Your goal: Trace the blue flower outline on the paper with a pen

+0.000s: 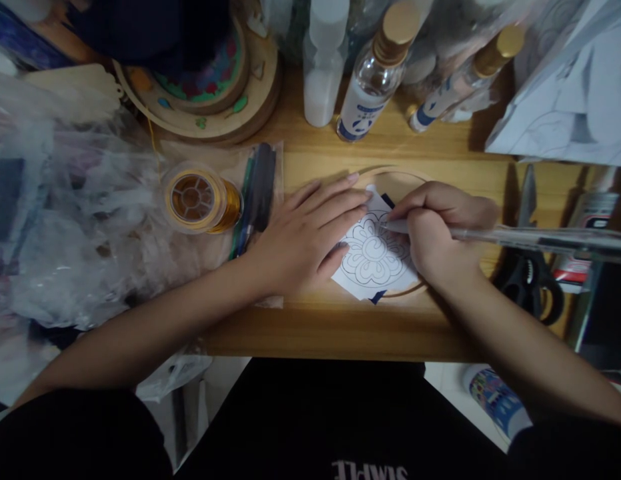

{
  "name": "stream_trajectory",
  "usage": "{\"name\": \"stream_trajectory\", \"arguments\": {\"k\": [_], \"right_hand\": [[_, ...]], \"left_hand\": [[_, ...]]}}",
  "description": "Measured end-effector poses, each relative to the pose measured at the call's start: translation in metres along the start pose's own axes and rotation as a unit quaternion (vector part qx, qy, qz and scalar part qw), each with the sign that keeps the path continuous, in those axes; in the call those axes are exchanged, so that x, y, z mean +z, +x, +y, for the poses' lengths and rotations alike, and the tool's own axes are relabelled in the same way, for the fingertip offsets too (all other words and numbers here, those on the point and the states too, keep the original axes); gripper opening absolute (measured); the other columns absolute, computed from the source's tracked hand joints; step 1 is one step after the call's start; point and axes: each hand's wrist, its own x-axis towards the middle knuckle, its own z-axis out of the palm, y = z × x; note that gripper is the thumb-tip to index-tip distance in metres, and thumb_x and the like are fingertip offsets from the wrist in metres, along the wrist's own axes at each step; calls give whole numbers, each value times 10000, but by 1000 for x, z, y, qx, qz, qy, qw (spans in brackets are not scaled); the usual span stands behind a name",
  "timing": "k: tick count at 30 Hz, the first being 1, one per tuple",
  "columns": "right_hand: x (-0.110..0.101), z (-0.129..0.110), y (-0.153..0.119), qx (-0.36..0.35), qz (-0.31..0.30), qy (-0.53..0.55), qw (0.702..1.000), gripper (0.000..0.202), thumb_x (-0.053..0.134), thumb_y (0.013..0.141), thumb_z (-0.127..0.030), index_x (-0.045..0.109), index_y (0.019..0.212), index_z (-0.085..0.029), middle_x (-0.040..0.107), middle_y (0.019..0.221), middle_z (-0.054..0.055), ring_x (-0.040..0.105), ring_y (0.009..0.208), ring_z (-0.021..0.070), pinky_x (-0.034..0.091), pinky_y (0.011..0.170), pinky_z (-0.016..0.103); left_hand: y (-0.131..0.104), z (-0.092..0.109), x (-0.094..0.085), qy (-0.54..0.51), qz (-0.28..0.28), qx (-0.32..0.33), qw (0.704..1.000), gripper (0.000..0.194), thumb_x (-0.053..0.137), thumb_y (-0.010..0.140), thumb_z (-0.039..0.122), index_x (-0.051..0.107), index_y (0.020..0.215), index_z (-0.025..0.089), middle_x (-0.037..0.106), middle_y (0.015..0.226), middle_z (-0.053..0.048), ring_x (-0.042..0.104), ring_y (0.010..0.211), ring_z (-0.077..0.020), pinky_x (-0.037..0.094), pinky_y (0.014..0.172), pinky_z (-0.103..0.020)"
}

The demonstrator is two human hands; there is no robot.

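Note:
A white sheet of paper [374, 257] printed with a flower pattern lies over a round wooden embroidery hoop [410, 175]. Dark blue material [377, 297] peeks out under its lower edge. My left hand [317, 230] rests flat with fingers stretched, their tips on the paper's left side. In my right hand [437, 230] a clear-barrelled pen [515, 236] is gripped, its tip touching the upper part of the pattern and its barrel pointing right. The fingers of that hand cover the paper's right corner.
Left of my hands stand a spool of golden thread [203, 200] and several pens [257, 193] on a plastic bag. Bottles [363, 93] line the back. Black scissors [527, 280] lie at right, beside a white-and-red tube [585, 233]. Crumpled plastic bags [90, 233] fill the left side.

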Motion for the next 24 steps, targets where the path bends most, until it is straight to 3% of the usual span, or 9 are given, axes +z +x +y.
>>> {"name": "stream_trajectory", "arguments": {"k": [5, 10, 24], "right_hand": [[-1, -1, -1, 32, -9, -31, 999, 234, 522, 725, -105, 614, 576, -260, 620, 576, -36, 567, 549, 137, 489, 558, 294], [-1, -2, -1, 31, -7, -26, 999, 267, 500, 703, -60, 599, 561, -262, 610, 563, -27, 578, 551, 148, 490, 552, 302], [-1, -2, -1, 18, -9, -2, 1000, 279, 494, 696, -43, 603, 557, -259, 606, 555, -38, 590, 564, 146, 470, 552, 292]], "left_hand": [[0, 0, 0, 8, -2, -4, 1000, 466, 524, 932, 194, 560, 1394, 150, 549, 1536, -128, 409, 1512, -312, 337, 1233, -545], [0, -1, 1, 27, 10, 13, 1000, 452, 513, 944, 212, 558, 1382, 113, 561, 1523, -138, 431, 1496, -324, 367, 1211, -547], [-1, -1, 0, 18, 4, 7, 1000, 458, 525, 938, 191, 547, 1393, 144, 549, 1534, -138, 417, 1506, -320, 346, 1220, -547]]}}
